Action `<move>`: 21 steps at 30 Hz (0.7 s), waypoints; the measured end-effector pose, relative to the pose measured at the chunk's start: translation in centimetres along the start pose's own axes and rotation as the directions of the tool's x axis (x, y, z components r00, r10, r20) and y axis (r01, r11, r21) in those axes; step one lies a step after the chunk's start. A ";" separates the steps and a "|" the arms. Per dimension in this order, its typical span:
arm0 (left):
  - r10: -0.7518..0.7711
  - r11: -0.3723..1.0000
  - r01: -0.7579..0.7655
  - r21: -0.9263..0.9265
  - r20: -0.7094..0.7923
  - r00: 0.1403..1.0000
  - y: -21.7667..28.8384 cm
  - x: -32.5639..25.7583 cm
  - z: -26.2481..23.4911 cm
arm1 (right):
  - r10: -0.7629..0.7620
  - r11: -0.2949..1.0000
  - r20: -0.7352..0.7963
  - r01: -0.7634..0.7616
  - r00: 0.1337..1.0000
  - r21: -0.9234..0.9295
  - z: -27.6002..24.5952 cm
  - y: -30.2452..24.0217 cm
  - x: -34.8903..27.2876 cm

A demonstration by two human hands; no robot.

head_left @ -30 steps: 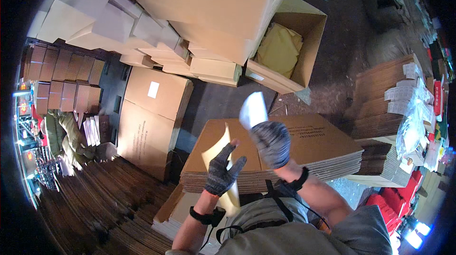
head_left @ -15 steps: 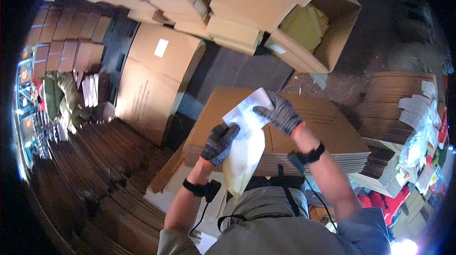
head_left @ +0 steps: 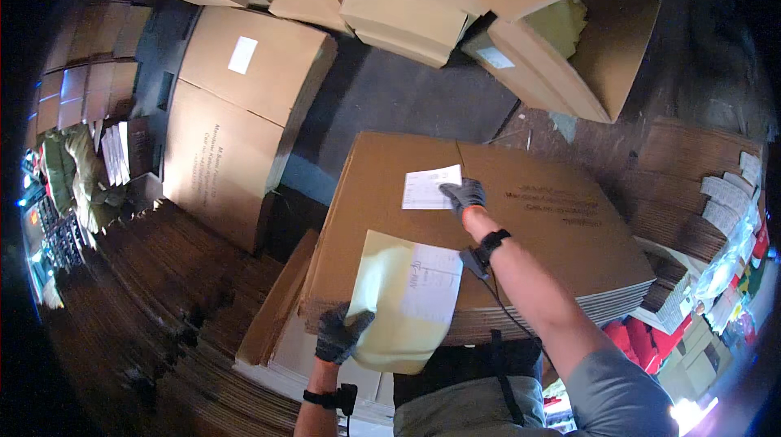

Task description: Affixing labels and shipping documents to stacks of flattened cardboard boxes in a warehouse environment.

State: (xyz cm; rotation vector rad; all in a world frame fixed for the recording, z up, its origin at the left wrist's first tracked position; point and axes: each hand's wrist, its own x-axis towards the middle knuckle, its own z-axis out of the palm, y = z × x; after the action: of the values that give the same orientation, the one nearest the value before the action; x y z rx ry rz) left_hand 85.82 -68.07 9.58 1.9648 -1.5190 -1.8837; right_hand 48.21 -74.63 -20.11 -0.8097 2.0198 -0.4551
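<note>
In the lower middle, my gloved left hand (head_left: 342, 333) grips the left edge of a pale yellow envelope (head_left: 386, 315) that tilts over the near edge of a cardboard stack (head_left: 521, 233). A white printed sheet (head_left: 427, 282) lies on the envelope's right part. Farther off, my gloved right hand (head_left: 466, 195) has its fingers closed at the right edge of a small white paper slip (head_left: 427, 190). The slip is at the top of the flat cardboard; whether it rests there or hangs just above, I cannot tell.
Behind on the left stands another flat carton stack (head_left: 228, 111) with a white label. An open carton (head_left: 561, 71) with yellow contents is at the far right. Cardboard bundles (head_left: 683, 185) rise on the right, and rows of cardboard edges (head_left: 163, 307) fill the left.
My hands have moved apart. The right one has carried the white slip forward over the cardboard; the left has come down and left with the envelope, which now lies flatter and faces up.
</note>
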 end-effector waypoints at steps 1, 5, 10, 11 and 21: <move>-0.055 0.998 0.055 0.022 -0.009 0.998 -1.8 -1.3 -0.9 | 0.095 0.994 0.116 -0.089 0.989 -0.060 4.8 -0.2 -1.2; -0.192 0.981 0.192 0.033 -0.019 0.981 -2.7 -3.0 -2.3 | 0.262 0.940 0.257 -0.187 0.930 -0.284 15.1 -2.3 -0.9; -0.067 0.993 0.070 0.095 -0.028 0.997 -3.2 -2.8 -1.5 | 0.236 0.904 0.164 -0.155 0.958 -0.398 17.3 -2.9 0.1; -0.115 0.991 0.116 0.070 -0.015 0.993 -2.4 -2.4 -1.7 | 0.286 0.884 0.166 -0.194 0.944 -0.425 17.2 -2.9 0.3; -0.118 0.993 0.119 0.010 -0.041 0.992 -3.3 -3.0 -1.9 | 0.497 0.755 0.100 -0.372 0.862 -0.541 17.0 -8.4 -1.1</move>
State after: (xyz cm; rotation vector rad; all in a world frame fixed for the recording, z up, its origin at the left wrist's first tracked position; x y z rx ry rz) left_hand 89.91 -65.56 10.41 2.1299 -1.4380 -1.8678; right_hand 66.06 -80.10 -23.71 -0.6148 2.0313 0.4533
